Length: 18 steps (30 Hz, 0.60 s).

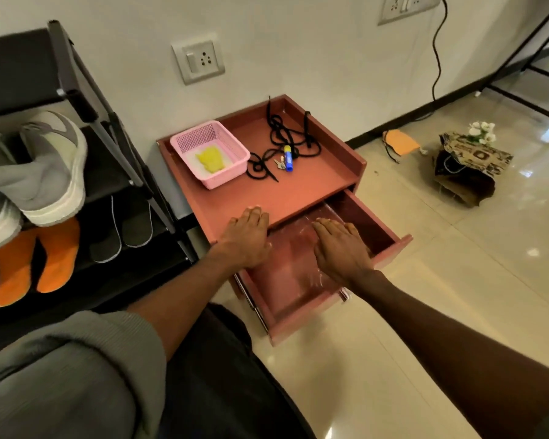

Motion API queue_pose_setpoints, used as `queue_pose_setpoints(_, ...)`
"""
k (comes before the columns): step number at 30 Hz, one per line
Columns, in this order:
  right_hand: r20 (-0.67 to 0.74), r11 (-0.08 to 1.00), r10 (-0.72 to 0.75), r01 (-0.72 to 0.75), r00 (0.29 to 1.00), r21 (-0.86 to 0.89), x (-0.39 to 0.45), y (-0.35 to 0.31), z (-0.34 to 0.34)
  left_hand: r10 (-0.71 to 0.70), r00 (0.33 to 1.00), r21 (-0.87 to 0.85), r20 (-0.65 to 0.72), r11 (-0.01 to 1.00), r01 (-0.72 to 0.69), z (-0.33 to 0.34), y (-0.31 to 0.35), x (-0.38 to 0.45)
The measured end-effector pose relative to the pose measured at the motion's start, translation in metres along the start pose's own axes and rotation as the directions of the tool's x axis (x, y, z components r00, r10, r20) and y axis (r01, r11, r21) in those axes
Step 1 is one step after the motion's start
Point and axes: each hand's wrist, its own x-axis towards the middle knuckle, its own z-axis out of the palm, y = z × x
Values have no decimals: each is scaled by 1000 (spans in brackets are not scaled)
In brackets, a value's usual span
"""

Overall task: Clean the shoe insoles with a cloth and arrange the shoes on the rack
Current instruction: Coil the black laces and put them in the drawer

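Observation:
A black shoe rack (73,99) stands at the left. Grey sneakers (49,172) lie on its middle shelf. Below them are two orange insoles (57,255) and two dark grey insoles (137,226). A yellow cloth (210,160) sits in a pink basket (232,167) on the red-brown side table (267,191). The table's drawer (390,245) is pulled out. My left hand (246,239) rests flat on the table's front edge. My right hand (339,245) lies flat, fingers straight, on a clear plastic sheet (295,258) inside the drawer.
Black shoelaces (286,134), a blue glue stick (287,158) and small keys (279,163) lie on the table top. On the tiled floor to the right sit a torn paper bag (466,172) with white flowers and an orange pouch (400,142). A black cable hangs down the wall.

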Motion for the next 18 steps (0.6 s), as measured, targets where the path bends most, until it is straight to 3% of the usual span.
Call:
queue_pose_setpoints(3,-78,995,1,7,997,102,49,-13,-3,-40,996,103,-82,994,49,-8,-38,22)
queue_pose_setpoints(7,-85,963,93,-68,992,260,111,-32,-5,-50,997,152,-64,987,59,4,-70,34)
queue_pose_setpoints(13,-82,946,177,-146,981,290,188,-47,5,-41,961,94,-273,993,69,30,-83,41)
queue_pose_setpoints(18,-54,937,255,-233,965,260,228,-56,12,-26,937,69,-348,996,54,37,-87,44)
